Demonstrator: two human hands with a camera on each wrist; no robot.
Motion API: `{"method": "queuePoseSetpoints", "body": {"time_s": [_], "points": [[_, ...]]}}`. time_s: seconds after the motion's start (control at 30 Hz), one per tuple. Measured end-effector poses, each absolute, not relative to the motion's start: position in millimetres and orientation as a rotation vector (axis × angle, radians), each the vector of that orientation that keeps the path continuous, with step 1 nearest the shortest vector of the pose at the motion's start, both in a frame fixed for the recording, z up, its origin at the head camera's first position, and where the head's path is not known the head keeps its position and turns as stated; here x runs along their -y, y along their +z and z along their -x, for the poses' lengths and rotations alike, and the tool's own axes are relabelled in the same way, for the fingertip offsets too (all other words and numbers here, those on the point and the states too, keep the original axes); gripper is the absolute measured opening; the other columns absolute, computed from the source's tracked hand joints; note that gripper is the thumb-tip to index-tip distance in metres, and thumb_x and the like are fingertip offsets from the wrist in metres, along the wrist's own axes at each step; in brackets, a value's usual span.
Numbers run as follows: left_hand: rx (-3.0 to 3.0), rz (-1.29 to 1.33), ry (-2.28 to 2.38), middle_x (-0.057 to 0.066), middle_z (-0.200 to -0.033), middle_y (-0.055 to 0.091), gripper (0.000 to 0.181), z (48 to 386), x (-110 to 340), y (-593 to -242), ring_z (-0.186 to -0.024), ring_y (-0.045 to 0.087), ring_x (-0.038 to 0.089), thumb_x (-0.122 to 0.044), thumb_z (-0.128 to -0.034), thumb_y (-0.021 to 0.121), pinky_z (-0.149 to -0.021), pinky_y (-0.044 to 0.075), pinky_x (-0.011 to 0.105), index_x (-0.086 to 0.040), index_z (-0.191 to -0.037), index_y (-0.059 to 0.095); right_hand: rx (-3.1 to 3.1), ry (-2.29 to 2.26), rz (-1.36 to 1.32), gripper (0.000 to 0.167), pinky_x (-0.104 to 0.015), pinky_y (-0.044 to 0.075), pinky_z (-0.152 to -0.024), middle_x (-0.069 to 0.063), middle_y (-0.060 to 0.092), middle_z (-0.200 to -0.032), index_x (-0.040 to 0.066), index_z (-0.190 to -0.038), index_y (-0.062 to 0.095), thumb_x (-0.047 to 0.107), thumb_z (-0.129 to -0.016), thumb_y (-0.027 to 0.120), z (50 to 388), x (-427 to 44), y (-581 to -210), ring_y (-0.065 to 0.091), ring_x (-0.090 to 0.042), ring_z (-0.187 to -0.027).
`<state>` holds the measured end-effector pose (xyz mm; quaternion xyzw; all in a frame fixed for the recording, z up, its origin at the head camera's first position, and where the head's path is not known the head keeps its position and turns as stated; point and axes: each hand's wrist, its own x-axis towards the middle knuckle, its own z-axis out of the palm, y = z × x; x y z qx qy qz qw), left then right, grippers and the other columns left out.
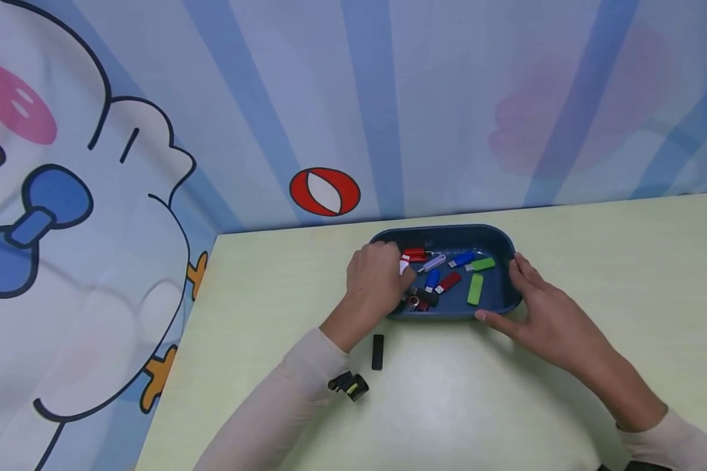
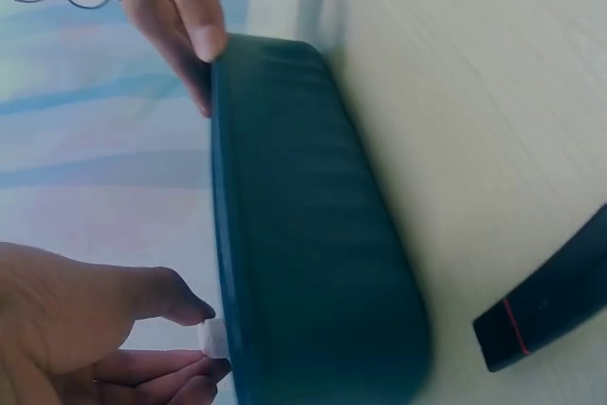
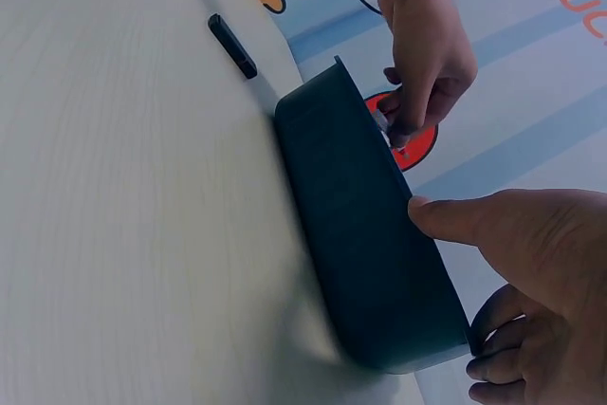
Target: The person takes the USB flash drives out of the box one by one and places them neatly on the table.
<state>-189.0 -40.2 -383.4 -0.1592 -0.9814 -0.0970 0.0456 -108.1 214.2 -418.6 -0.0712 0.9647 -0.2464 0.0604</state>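
Table (image 1: 624,275) – pale yellow-green top, faint streaky grain, straight back edge. Directly on it: dark blue rounded-corner tray (image 1: 448,314), toward the back, long side roughly parallel to that edge. Also one black stick (image 1: 378,352) – flat on the surface, near the tray's front left corner, not touching it, pointing front to back.

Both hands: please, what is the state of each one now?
Left hand: closed, pinching a small white object.
Right hand: holding the dark blue tray at its right end.
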Motion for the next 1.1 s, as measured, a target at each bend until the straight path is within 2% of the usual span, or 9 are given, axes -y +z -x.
{"method": "queuePoseSetpoints", "body": {"time_s": [0.1,0.43,0.67,0.87,1.1], "points": [[2.978,0.499,-0.305,0.001,-0.063,0.060,0.025,182.0,39.2,-375.4,-0.061,0.056,0.015,-0.028,-0.0966,0.077,-0.050,0.040,0.022,-0.006,-0.085,0.077,-2.906,-0.757,0.200,0.116,-0.070,0.048,-0.104,-0.032,0.013,-0.173,-0.011,-0.163,0.022,0.071,-0.094,0.067,109.5,-215.7,-417.2,0.037,-0.060,-0.146],[2.979,0.481,-0.420,0.000,-0.053,0.046,0.041,152.3,47.9,-362.4,-0.050,0.046,0.013,-0.029,-0.0928,0.082,-0.042,0.028,0.022,-0.011,-0.063,0.061,-2.899,-0.750,0.207,0.117,-0.069,0.050,-0.100,-0.033,0.012,-0.173,-0.011,-0.163,0.021,0.071,-0.094,0.067,110.8,-215.0,-417.2,0.038,-0.061,-0.145],[3.019,0.427,-0.435,-0.001,-0.055,0.048,0.032,131.7,54.8,-360.4,-0.054,0.048,0.013,-0.031,-0.0911,0.085,-0.044,0.033,0.023,-0.007,-0.075,0.071,-2.898,-0.750,0.206,0.116,-0.068,0.052,-0.097,-0.034,0.013,-0.172,-0.011,-0.163,0.021,0.071,-0.094,0.067,108.9,-214.9,-418.4,0.040,-0.061,-0.144],[3.039,0.411,-0.406,-0.001,-0.056,0.049,0.030,116.8,58.1,-365.2,-0.055,0.048,0.013,-0.030,-0.0918,0.084,-0.046,0.032,0.023,-0.006,-0.076,0.072,-2.918,-0.736,0.216,0.116,-0.066,0.053,-0.094,-0.035,0.014,-0.172,-0.011,-0.163,0.022,0.070,-0.094,0.068,108.3,-214.3,-419.1,0.043,-0.061,-0.141],[3.070,0.379,-0.376,0.002,-0.067,0.067,0.025,102.0,59.1,-378.4,-0.060,0.054,0.012,-0.027,-0.0881,0.085,-0.049,0.041,0.021,-0.003,-0.084,0.077,-2.916,-0.730,0.212,0.115,-0.066,0.053,-0.095,-0.034,0.014,-0.172,-0.011,-0.163,0.022,0.070,-0.094,0.068,108.8,-214.5,-420.2,0.042,-0.060,-0.142]]}}
